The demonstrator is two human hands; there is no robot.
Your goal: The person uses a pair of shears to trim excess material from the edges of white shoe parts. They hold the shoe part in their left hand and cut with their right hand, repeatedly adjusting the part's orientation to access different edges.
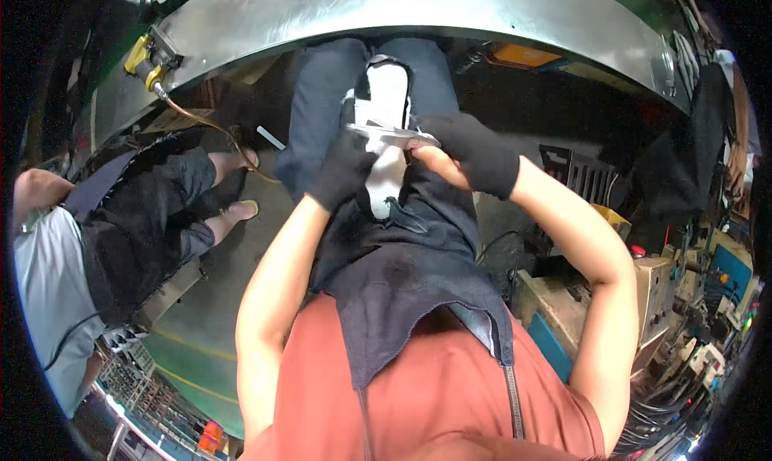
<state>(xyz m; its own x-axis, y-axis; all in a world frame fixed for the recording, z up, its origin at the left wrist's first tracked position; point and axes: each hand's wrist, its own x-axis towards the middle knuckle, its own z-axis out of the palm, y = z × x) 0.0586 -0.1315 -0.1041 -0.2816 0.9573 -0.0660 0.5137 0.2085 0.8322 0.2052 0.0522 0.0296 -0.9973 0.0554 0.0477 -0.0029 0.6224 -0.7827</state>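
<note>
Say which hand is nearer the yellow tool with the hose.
Left. The left hand is below and right of the yellow tool in the picture; the right hand is farther right.

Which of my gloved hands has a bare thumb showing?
Your right hand: its bare thumb shows past the black glove. No bare fingers show on your left hand.

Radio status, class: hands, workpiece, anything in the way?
Right hand gripping metal tool. Left hand at tool's left end, grip unclear. White sole-shaped piece on lap, partly covered by tool.
</note>
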